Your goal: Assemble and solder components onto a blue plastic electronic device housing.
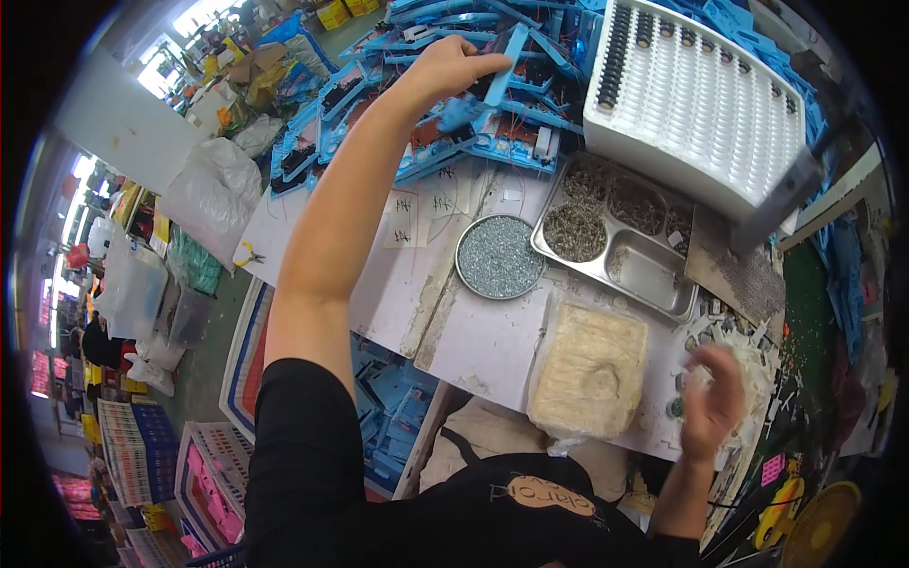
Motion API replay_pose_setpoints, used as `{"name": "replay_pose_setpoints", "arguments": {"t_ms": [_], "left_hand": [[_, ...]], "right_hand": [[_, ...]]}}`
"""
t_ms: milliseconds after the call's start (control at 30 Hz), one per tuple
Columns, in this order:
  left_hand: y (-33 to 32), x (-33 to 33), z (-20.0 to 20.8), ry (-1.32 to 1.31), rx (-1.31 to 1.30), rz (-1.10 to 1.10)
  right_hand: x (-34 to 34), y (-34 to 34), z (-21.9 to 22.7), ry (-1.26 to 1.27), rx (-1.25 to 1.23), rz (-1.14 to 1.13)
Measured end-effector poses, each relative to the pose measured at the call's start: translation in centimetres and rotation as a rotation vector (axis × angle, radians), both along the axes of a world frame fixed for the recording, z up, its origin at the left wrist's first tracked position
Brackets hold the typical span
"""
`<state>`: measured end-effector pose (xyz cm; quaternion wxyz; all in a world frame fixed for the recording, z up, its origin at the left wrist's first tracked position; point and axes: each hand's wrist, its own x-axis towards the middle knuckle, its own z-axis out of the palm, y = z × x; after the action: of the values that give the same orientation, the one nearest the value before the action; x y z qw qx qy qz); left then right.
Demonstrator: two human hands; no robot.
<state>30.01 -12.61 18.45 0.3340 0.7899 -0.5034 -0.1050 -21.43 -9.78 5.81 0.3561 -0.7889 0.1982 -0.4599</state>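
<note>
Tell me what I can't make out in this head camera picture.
In the head view:
Right hand: blur smears its fingers.
Left hand: its grip on the blue strip is partly hidden by the hand itself.
Grey pieces in the round dish: too small to tell their shape.
Blue housings: pile cut off by the top edge.

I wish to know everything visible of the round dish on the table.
The dish is shallow and round, with a thin rim that looks like metal. Small silvery-grey pieces fill it, too tiny to identify. It lies flat on the pale table, beside the metal tray; whether they touch is unclear. Neither the left hand nor the right hand touches it.
</note>
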Motion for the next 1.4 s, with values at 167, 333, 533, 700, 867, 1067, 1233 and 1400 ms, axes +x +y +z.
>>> {"name": "replay_pose_setpoints", "arguments": {"t_ms": [167, 333, 533, 700, 867, 1067, 1233, 1400], "left_hand": [[7.4, -14.9, 0.7, 0.639, -0.173, -0.266], [12.6, -23.2, -0.8, 1.014, -0.077, -0.466], [18.0, -23.4, -3.7, 0.374, 0.005, -0.426], [19.9, -27.0, -13.7, 0.168, -0.172, -0.735], [21.4, -28.2, -17.7, -0.1, -0.153, -0.757], [20.2, -26.0, -17.7, -0.104, -0.2, -0.824], [17.6, -24.3, -19.9, -0.026, -0.29, -0.834], [18.7, -24.8, -18.1, -0.124, -0.202, -0.883]], "right_hand": [[12.0, 1.1, 1.2, 0.096, 0.103, 0.129], [11.5, 3.6, -0.1, -0.056, 0.289, 0.245], [3.3, 3.5, 0.1, -0.03, 0.802, 0.322], [0.8, 2.6, -2.7, 0.248, 0.859, 0.141], [0.8, 1.5, -4.2, 0.705, 0.148, -0.106], [1.9, -0.3, -4.3, 0.826, 0.04, 0.0], [2.1, -1.9, -3.2, 0.936, 0.034, -0.001], [2.3, -1.8, -4.1, 0.953, -0.108, 0.007]]}}
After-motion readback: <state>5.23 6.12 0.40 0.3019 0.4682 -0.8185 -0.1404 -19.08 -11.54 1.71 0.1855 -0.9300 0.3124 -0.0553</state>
